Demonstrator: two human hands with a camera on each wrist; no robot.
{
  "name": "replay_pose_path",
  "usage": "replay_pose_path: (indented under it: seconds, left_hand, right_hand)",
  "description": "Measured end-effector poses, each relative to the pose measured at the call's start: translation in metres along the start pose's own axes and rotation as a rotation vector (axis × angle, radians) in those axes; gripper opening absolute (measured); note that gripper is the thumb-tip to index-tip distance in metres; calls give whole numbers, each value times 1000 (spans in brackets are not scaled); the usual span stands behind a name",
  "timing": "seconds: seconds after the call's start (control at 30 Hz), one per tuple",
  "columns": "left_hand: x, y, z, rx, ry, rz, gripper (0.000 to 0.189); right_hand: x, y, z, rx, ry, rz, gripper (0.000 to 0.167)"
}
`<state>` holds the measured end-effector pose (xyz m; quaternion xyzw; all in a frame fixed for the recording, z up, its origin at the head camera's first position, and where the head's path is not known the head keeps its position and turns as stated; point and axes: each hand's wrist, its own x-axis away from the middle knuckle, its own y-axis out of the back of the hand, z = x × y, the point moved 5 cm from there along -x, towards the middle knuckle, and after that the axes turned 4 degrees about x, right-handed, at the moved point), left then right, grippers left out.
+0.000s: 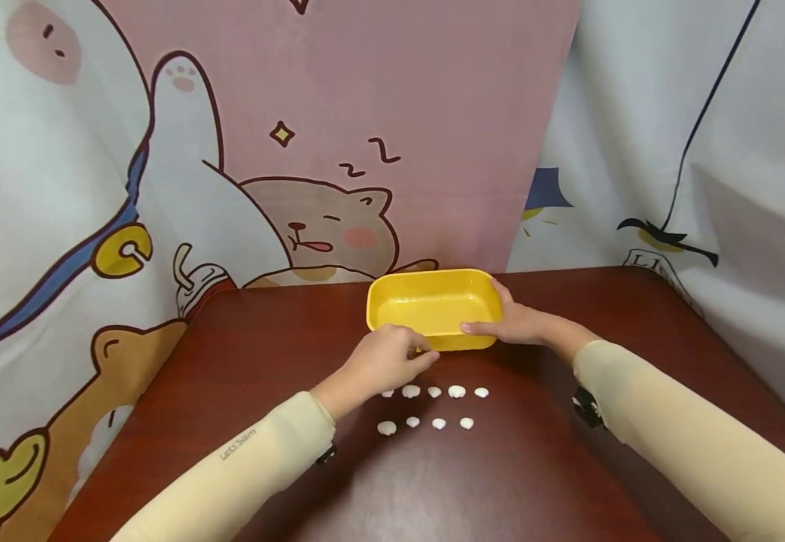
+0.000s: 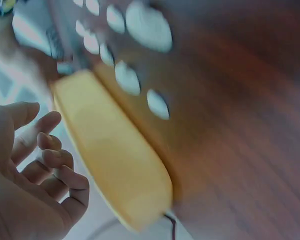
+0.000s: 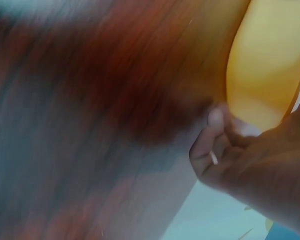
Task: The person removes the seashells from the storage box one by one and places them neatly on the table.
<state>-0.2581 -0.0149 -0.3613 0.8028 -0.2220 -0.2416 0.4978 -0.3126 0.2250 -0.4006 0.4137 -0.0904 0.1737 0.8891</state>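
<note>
A yellow plastic basin with rounded corners stands on the table, and no contents show in it. My right hand holds its right end, thumb over the front rim and fingers around the far side. My left hand is at the basin's front left; in the left wrist view its fingers are loosely bent with nothing between them. Small white scallop shells lie in front of the basin, in a back row and a front row. The left hand partly covers the back row's left end.
The dark red-brown wooden table has a glossy surface. A cartoon-printed cloth hangs right behind its far edge and along both sides. Each wrist carries a small black device, such as the one on the right wrist.
</note>
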Motion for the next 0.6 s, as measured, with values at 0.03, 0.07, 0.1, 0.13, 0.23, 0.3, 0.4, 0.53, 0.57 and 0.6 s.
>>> replay_pose_path:
  seconds: [0.03, 0.07, 0.1, 0.13, 0.23, 0.3, 0.4, 0.53, 0.57, 0.6]
  left_hand:
    - [0, 4, 6, 12, 21, -17, 22]
    - [0, 10, 13, 29, 43, -36, 22]
    - [-1, 16, 20, 52, 64, -60, 22]
    - [-1, 22, 28, 77, 84, -86, 21]
    - [-3, 41, 52, 139, 141, -175, 22]
    - [-4, 52, 69, 145, 185, -221, 24]
    - [-5, 62, 91, 62, 263, -239, 33]
    - [-7, 63, 117, -54, 369, -173, 59]
    - [-8, 61, 122, -71, 384, -152, 65]
    - [-9, 60, 127, -80, 394, -134, 71]
  right_hand:
    - [2, 0, -2, 11, -7, -9, 138]
    - [3, 0, -3, 26, -12, -15, 139]
    - [5, 1, -4, 43, -13, -21, 140]
    - [5, 3, -4, 50, -9, -30, 140]
    - [6, 12, -4, 76, 26, -47, 137]
    - [7, 22, -5, 101, 47, -73, 132]
    - [11, 40, -9, 187, 46, -133, 122]
    - [18, 61, -25, 333, -48, -224, 108]
    - [20, 65, -31, 356, -75, -237, 106]
    - [22, 68, -36, 370, -100, -246, 104]
